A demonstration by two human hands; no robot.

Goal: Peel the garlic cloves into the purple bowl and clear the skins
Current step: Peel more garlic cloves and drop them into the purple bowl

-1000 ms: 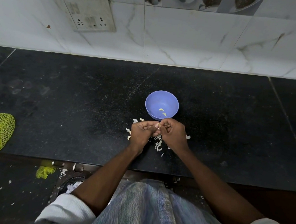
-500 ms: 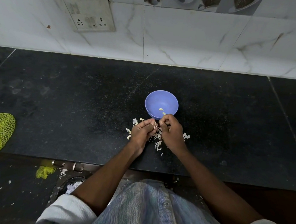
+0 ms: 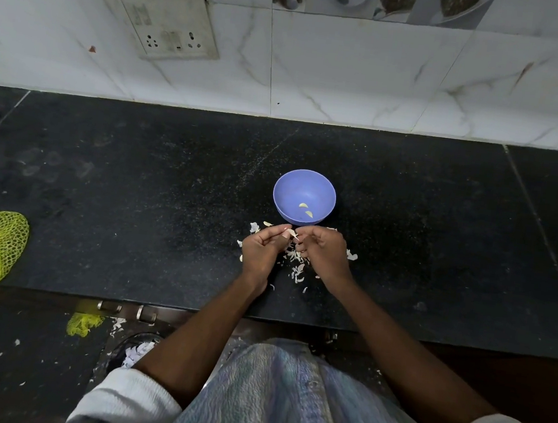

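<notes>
Fingers of the left hand (image 3: pixel 261 248) pinch a garlic clove (image 3: pixel 291 234) — its pale tip juts toward the right hand (image 3: pixel 323 252), whose curled fingertips pick at it. Just beyond both hands sits the purple bowl (image 3: pixel 294 187) holding two peeled cloves (image 3: pixel 306 209). Loose skins (image 3: pixel 296 265) lie scattered beneath and between the wrists on the black counter (image 3: pixel 134 196).

A home kitchen: black stone counter (image 3: pixel 134 196), marbled wall tiles (image 3: pixel 354 74), wall socket plate (image 3: pixel 166 23).
</notes>
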